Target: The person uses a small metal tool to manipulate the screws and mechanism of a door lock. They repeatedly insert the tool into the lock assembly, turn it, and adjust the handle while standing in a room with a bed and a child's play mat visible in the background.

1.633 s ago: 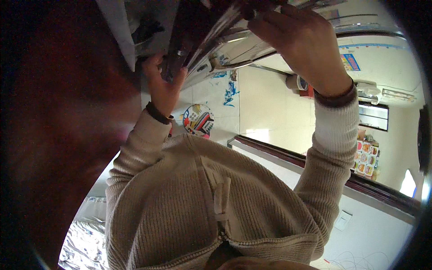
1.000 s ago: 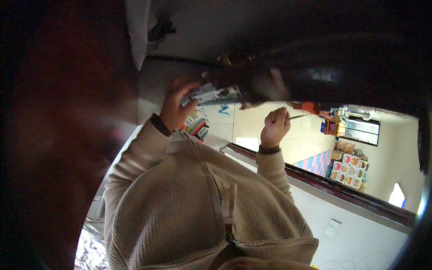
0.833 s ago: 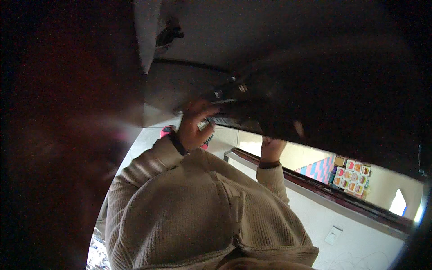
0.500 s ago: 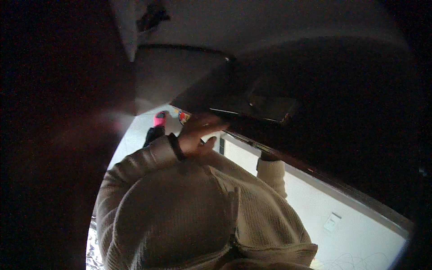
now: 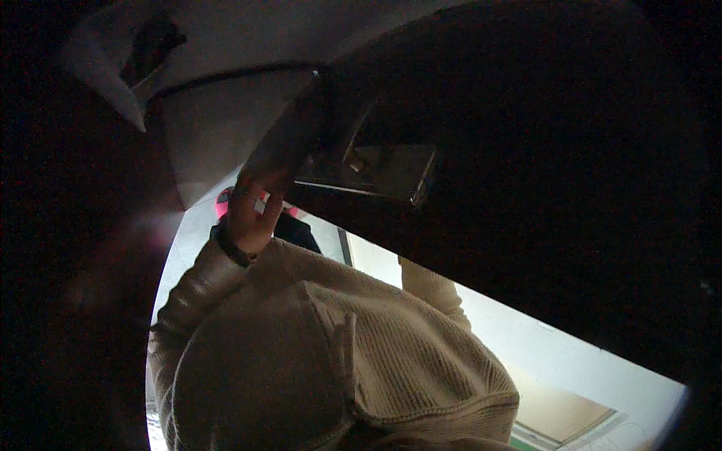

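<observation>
A dark panel [image 5: 519, 218] spans right of the left hand [image 5: 252, 218], unclenched; its fingers are best kept clear of the edge. The right hand lies hidden behind, grip unclear.

On my feed, the sweater [image 5: 421, 368] nearer me than the left hand [image 5: 252, 218] is ribbed knit cloth, matt and rough. Right of that hand, the dark panel [image 5: 526, 218] looks smooth, its material lost in shadow; its boxy fitting [image 5: 391, 169] has glossy, metal-looking edges. Beyond the hand, I see a smooth, matt grey surface [image 5: 210, 143].
</observation>
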### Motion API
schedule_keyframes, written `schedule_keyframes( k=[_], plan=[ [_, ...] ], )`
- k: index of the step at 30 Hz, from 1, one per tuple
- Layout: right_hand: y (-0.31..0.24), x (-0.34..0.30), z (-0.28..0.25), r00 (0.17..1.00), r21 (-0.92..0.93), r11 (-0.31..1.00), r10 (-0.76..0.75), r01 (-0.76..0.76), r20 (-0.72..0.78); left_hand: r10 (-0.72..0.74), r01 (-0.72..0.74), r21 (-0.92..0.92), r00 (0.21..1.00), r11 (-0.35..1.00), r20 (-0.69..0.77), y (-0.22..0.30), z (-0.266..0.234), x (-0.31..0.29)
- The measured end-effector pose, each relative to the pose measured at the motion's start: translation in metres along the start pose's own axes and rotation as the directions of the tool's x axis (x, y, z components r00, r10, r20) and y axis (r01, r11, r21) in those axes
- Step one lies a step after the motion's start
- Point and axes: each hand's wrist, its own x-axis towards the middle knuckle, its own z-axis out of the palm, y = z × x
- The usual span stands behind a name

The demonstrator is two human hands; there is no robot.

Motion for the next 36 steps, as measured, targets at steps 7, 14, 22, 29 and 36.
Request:
schedule_keyframes(
  k=[7, 14, 22, 29, 36],
  plan=[
    [0.005, 0.022, 0.000, 0.999, 0.056, 0.998, -0.007, 0.010, -0.044, 0.511, -0.591, 0.425, 0.806, 0.685, 0.297, 0.063, -0.005, 0.094],
    [0.009, 0.023, -0.014, 0.994, 0.132, 0.991, 0.047, -0.035, -0.094, 0.499, -0.745, 0.412, 0.661, 0.524, 0.560, 0.075, -0.018, 0.111],
    [0.036, 0.002, -0.045, 0.953, 0.349, 0.921, 0.245, -0.172, -0.179, 0.516, -0.850, 0.293, 0.505, 0.439, 0.692, 0.065, 0.001, 0.107],
    [0.085, -0.128, -0.037, 0.730, 0.578, 0.721, 0.619, -0.382, -0.290, 0.450, -0.868, 0.306, 0.470, 0.391, 0.759, -0.003, 0.054, 0.091],
    [0.148, -0.215, -0.016, 0.529, 0.647, 0.654, 0.736, -0.392, -0.423, 0.418, -0.904, 0.236, 0.380, 0.355, 0.825, -0.051, 0.095, 0.086]
  ],
)
